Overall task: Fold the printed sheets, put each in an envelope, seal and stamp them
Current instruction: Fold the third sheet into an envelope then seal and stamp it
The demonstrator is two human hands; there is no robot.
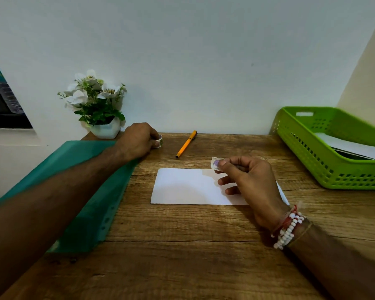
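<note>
A white envelope (188,187) lies flat in the middle of the wooden desk (182,245). My right hand (249,180) hovers over its right end and pinches a small stamp (215,163) between thumb and forefinger, just above the envelope's top right corner. My left hand (136,140) reaches to the back of the desk and grips a small roll of stamps (158,141) that rests on the wood. The envelope's right edge is partly hidden by my right hand.
An orange pen (186,144) lies behind the envelope. A green plastic folder (91,191) sits under my left forearm. A white pot of artificial flowers (100,109) stands at the back left. A green basket (325,148) with white papers stands at the right.
</note>
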